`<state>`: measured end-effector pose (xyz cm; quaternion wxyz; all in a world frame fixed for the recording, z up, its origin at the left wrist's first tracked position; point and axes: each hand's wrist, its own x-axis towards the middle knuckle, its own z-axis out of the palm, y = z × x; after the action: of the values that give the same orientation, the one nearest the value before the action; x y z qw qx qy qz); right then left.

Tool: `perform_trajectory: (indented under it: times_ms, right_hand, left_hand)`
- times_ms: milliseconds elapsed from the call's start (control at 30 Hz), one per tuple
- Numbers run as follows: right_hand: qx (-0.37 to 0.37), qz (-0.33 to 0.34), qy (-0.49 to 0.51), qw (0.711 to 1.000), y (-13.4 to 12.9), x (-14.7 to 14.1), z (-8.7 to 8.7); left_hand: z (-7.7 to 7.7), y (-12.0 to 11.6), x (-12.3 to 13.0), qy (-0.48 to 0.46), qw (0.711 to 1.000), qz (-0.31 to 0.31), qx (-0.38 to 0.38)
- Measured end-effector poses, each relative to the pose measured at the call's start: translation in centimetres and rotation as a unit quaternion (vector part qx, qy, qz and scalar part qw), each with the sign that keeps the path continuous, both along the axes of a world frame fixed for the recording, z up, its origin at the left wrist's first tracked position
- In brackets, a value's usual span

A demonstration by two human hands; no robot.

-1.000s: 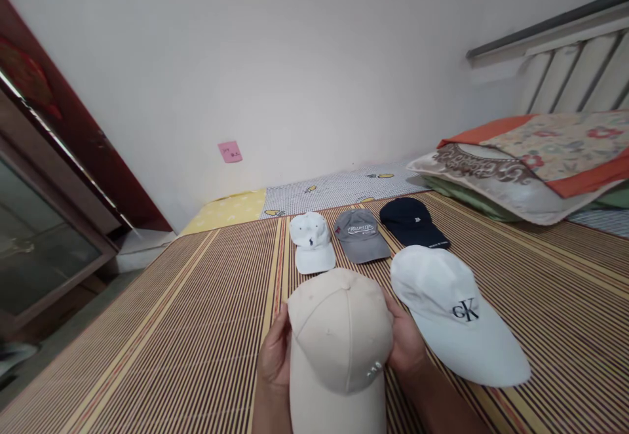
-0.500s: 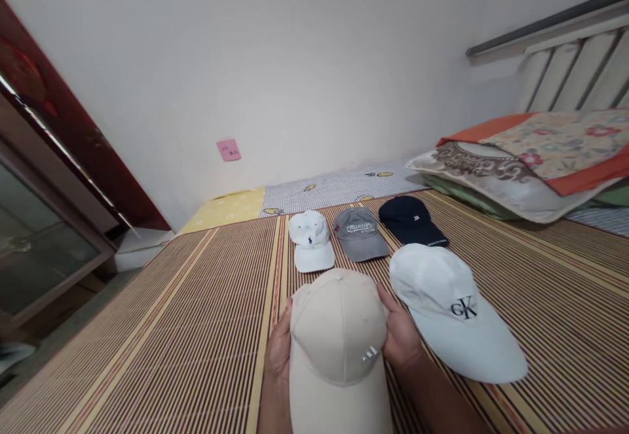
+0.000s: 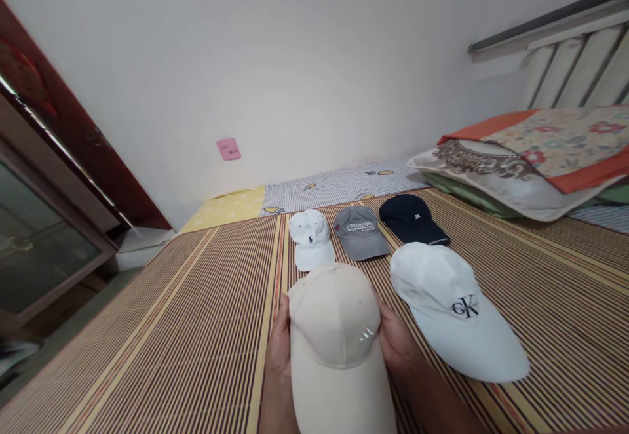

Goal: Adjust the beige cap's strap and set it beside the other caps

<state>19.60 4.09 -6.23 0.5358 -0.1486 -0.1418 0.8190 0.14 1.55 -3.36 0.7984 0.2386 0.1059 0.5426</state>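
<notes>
A beige baseball cap [image 3: 335, 329] with small silver marks on its front is held between my two hands, its brim toward me. My left hand [image 3: 280, 345] grips the cap's left side; my right hand [image 3: 394, 337] grips its right side. Fingertips of both hands are hidden behind the cap. Just beyond it lie a white cap [image 3: 310, 234] with a small dark logo, a grey cap [image 3: 362, 232] with white lettering and a navy cap [image 3: 411, 219], in a row. To the right of my right hand rests a larger white cap [image 3: 452, 309] with black "CK" letters.
The caps lie on a striped bamboo mat [image 3: 171, 316] over a bed. Pillows with a floral cloth [image 3: 555, 136] are stacked at the right, below a radiator [image 3: 574, 70]. A pink note [image 3: 228, 149] is on the wall; a glass-fronted cabinet [image 3: 44, 224] stands at left.
The beige cap has moved slightly up and away from me, tilting a little, with both hands still on it. The other caps have not moved.
</notes>
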Motion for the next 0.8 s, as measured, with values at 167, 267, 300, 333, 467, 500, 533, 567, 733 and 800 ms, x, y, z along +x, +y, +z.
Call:
perform_trajectory:
  times_ms: [167, 267, 300, 333, 467, 500, 533, 567, 733, 800]
  right_hand:
    - [0.010, -0.001, -0.006, 1.000, 0.3, 0.6, 0.8]
    - [0.009, 0.008, -0.009, 1.000, 0.5, 0.8, 1.0]
    - [0.013, 0.008, -0.010, 1.000, 0.6, 0.8, 1.1]
    - [0.018, 0.006, -0.012, 1.000, 0.6, 0.8, 1.1]
    - [0.032, 0.001, -0.018, 0.999, 0.6, 0.7, 1.1]
    - [0.031, 0.003, -0.017, 0.999, 0.6, 0.7, 1.1]
    - [0.030, 0.006, -0.014, 0.999, 0.6, 0.7, 1.2]
    - [0.029, 0.009, -0.012, 0.999, 0.6, 0.7, 1.2]
    - [0.026, 0.017, -0.005, 1.000, 0.6, 0.7, 1.4]
    - [0.025, 0.018, -0.002, 1.000, 0.6, 0.7, 1.4]
  left_hand:
    - [-0.6, -0.4, 0.7, -0.008, 1.000, 0.007, 0.000]
    - [-1.6, -0.2, 0.5, 0.002, 1.000, 0.009, -0.030]
    - [-1.9, -0.1, 0.4, 0.009, 0.999, 0.009, -0.044]
    - [-2.2, 0.0, 0.4, 0.017, 0.998, 0.009, -0.055]
    - [-2.8, 0.2, 0.8, 0.023, 0.996, 0.066, -0.060]
    - [-2.8, 0.1, 0.9, 0.025, 0.995, 0.081, -0.059]
    - [-2.9, 0.1, 1.0, 0.029, 0.994, 0.086, -0.064]
    - [-2.9, 0.0, 1.1, 0.034, 0.993, 0.084, -0.072]
    - [-3.0, -0.1, 1.4, 0.023, 0.990, 0.097, -0.097]
    - [-3.2, 0.0, 1.5, 0.002, 0.991, 0.101, -0.086]
